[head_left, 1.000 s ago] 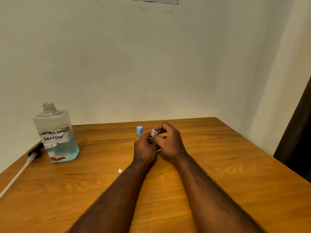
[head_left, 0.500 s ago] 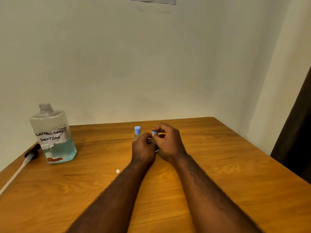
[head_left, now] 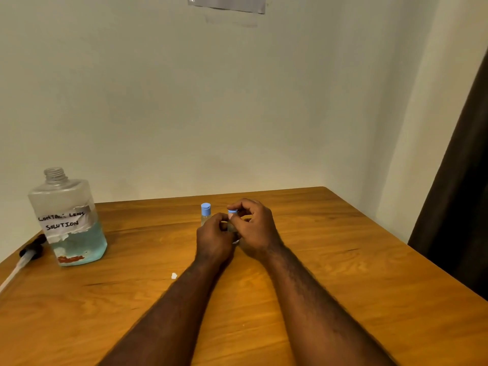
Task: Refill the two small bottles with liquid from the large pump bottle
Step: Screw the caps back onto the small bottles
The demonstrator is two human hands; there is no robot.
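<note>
Table (head_left: 343, 260), large bottle (head_left: 68, 220), two small bottles (head_left: 205, 215), left hand (head_left: 214, 240) gripping one small bottle (head_left: 232, 228), right hand (head_left: 257, 231) pinching cap (head_left: 232, 211)

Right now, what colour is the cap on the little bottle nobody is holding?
Light blue. The cap shows best in the head view.

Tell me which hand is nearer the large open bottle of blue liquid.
Left. The left hand is well to the right of the large bottle, gripping a small bottle; the right hand is even farther right, pinching its blue cap.
</note>
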